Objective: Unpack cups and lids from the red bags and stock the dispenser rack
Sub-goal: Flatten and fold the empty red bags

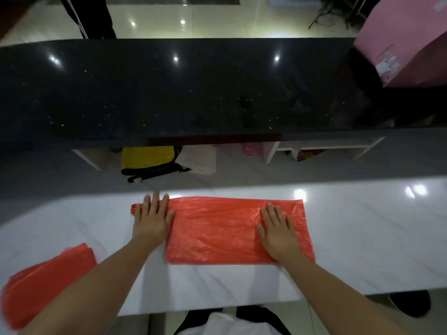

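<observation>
Ten fingers lie straight and spread, none curled round anything: the left hand [151,220] presses flat on the handle end of the red bag [217,229], its fingertips reaching toward the far edge of the white counter [362,238], and the right hand [278,232] rests palm down on the bag's opposite end, just inside its right edge. Both forearms run back toward the near edge of the counter. The step in hand looks like smoothing an emptied bag, and it would go best with the palms kept low and swept apart from the middle, so trapped air leaves by the open end and the thin film does not bunch under the heel of either hand. The bag lies flat as a wide rectangle in the middle of the counter, translucent orange-red plastic with fine lengthwise creases and a slight sheen; a small knot of its handles shows beyond the left fingers. A second red bag [46,284], blurred, lies folded at the near left corner, well apart from the first. No cups, lids or dispenser rack are in view. Beyond the counter rises a dark raised countertop [169,93], with a pink box [406,44] at its right end.
</observation>
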`<state>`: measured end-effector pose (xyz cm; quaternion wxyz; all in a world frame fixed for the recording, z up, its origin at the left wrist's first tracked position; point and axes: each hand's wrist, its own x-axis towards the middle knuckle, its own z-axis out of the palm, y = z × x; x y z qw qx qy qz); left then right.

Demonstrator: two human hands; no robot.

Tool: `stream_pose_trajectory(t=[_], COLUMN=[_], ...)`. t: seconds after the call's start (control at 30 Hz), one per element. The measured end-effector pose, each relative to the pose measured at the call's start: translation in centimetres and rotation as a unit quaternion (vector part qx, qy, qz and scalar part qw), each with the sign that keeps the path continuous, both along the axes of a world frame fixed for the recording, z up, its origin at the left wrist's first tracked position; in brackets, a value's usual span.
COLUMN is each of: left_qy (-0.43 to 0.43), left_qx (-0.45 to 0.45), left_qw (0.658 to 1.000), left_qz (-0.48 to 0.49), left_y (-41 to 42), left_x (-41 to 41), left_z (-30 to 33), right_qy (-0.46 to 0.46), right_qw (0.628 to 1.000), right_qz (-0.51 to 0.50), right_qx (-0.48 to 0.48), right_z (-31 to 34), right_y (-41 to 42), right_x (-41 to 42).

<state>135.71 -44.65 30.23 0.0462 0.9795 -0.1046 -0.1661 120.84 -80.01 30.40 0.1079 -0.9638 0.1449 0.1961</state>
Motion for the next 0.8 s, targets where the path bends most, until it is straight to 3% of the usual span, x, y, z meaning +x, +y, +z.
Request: stream_pose_trajectory(t=[0.13,0.37,0.6,0.8], left_qy=[-0.009,-0.072,-0.020,0.090], left_qx=[0.000,0.016,0.037,-0.098], left_qw=[1.000,0.997,0.999,0.982], left_qz=[0.026,0.015,0.030,0.133], left_y=[1.2,2.5,2.2,4.3], left_x=[0.3,0.8,1.9,3.9], left_z=[0.4,1.0,2.3,4.8], right_qy=[-0.015,-0.047,0.000,0.004], right_qw=[0.999,0.987,0.973,0.973], right_qz=[-0.040,0.139,0.219,0.226], right_qx=[-0.006,0.059,0.074,0.050], right_z=[0.5,1.7,1.4,0.8], right_y=[3.3,12.8,19.7,20.2], right_x=[1.2,5.4,8.1,8.6])
